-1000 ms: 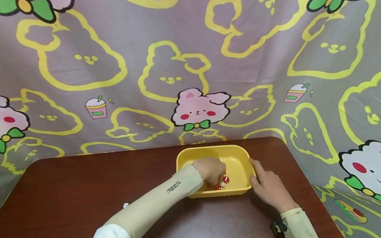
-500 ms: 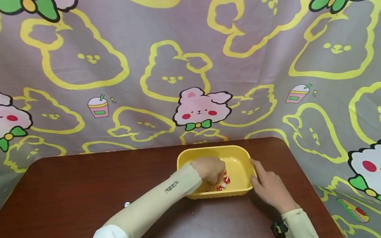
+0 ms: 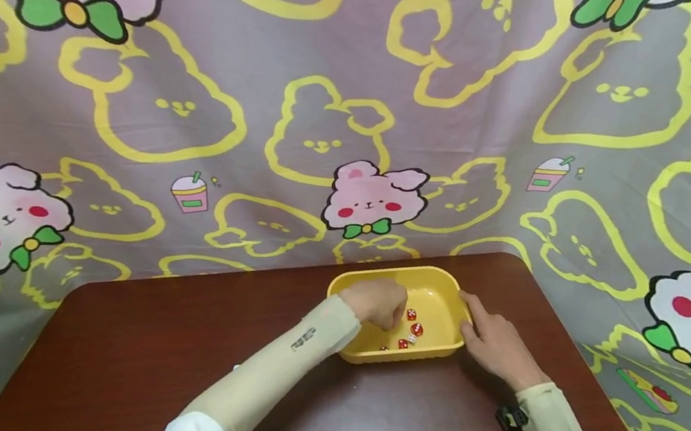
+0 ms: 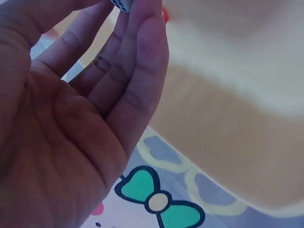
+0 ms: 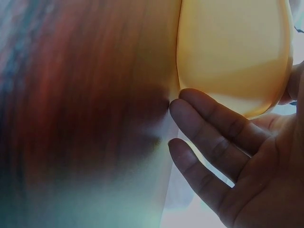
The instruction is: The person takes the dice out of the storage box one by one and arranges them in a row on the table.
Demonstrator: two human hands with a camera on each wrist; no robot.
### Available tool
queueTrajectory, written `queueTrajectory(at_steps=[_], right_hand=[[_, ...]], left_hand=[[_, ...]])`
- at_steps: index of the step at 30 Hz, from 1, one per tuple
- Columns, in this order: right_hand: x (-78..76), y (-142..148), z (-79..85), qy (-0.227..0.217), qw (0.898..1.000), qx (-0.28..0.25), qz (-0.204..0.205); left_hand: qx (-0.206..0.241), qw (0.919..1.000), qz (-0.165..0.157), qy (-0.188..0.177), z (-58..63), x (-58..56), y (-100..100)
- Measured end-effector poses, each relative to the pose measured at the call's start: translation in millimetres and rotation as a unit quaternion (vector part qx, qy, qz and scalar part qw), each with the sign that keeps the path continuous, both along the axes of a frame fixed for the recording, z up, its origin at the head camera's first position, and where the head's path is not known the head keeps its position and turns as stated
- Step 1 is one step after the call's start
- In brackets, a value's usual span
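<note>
A yellow plastic tray [image 3: 437, 320] stands near the far right part of the table. My left hand [image 3: 378, 302] is over its left half, fingers bent down into it. The left wrist view shows a white die [image 4: 122, 4] with dark dots pinched at the fingertips, cut off by the frame's top edge. Right of that hand several dice lie on the tray floor, among them a red die [image 3: 416, 329] and a white die [image 3: 412, 339]. My right hand [image 3: 497, 349] holds the tray's right end, thumb at the rim, fingers along the outer wall [image 5: 232, 47].
The dark brown table [image 3: 149, 343] backs onto a patterned cloth [image 3: 288, 236] hung behind and to the right. A small white die [image 3: 236, 366] lies on the table, mostly hidden behind my left forearm [image 3: 277, 367]. A dark band [image 3: 511, 420] sits on my right wrist.
My left hand has drawn slightly up and left from the dice, so more of them show. The right hand keeps its place on the tray. The head view has shifted a little.
</note>
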State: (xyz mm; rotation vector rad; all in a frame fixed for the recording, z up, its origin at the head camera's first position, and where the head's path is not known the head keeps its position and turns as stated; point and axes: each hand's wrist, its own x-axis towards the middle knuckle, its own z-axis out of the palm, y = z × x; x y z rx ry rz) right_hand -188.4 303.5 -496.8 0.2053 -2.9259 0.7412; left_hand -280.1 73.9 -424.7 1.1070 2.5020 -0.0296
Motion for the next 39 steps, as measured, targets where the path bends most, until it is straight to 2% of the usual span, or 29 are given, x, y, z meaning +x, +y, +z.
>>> queueTrajectory(at_steps=[11,17,21,28,35,39], right_hand=[[1.5,1,-2.6,-0.009,1.0,0.003,-0.005],[-0.4,2,-2.1,-0.004,1.0,0.006,-0.006],[-1.6,2,-1.1,0.0,1.0,0.006,0.0],[-2.0,2,-0.9,0.002,1.0,0.005,0.003],[-1.6,2,0.6,-0.001,1.0,0.004,0.003],[-1.2,2,0.4,-0.001,1.0,0.004,0.004]], left_hand=[[0.029,0.9995,0.015,-0.001,18.7,8.2,-16],[0.037,0.9982,0.047,0.002,25.8,8.9,-29],[0.038,0.9975,0.059,0.0,27.2,8.7,-36],[0.035,0.9979,0.055,0.005,25.3,8.8,-42],[0.041,0.9971,0.064,-0.006,25.9,8.7,-47],[0.045,0.997,0.063,0.004,25.4,7.5,-53]])
